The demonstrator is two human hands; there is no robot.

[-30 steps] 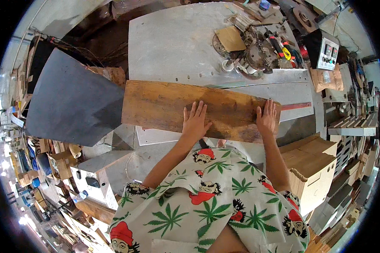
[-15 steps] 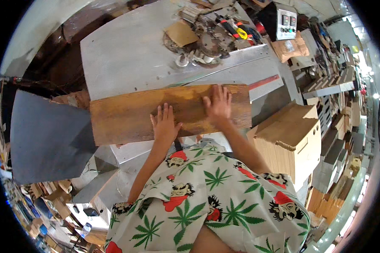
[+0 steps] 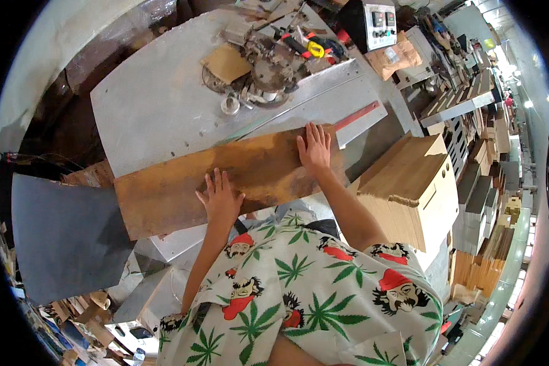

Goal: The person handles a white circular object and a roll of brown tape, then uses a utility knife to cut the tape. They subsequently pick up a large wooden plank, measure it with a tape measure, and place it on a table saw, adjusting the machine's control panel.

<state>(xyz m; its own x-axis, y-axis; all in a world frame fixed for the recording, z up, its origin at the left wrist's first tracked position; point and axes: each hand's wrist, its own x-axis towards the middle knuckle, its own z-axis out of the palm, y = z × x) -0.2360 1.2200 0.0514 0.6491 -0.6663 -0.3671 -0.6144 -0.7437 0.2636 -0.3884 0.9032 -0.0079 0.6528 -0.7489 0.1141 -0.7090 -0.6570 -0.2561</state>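
A long brown wooden board (image 3: 165,189) lies across the near side of the grey metal table (image 3: 146,116). My left hand (image 3: 221,198) rests flat on its middle, fingers spread. Nearer the board's right end, my right hand (image 3: 315,149) also presses flat, with the fingertips close to the far edge. Neither hand wraps around anything. The board's near edge sits just in front of my body, and its left end meets a dark grey panel (image 3: 67,238).
Toward the table's far side sits a pile of metal parts (image 3: 268,70) with pliers (image 3: 315,49). A red strip (image 3: 357,116) lies right of the board. Cardboard boxes (image 3: 409,177) stand at my right. A control box (image 3: 381,25) is at the far right.
The whole view has turned and shifted, so table and board appear more tilted and further left. Both hands stay flat on the board; the right hand's fingers look closer together.
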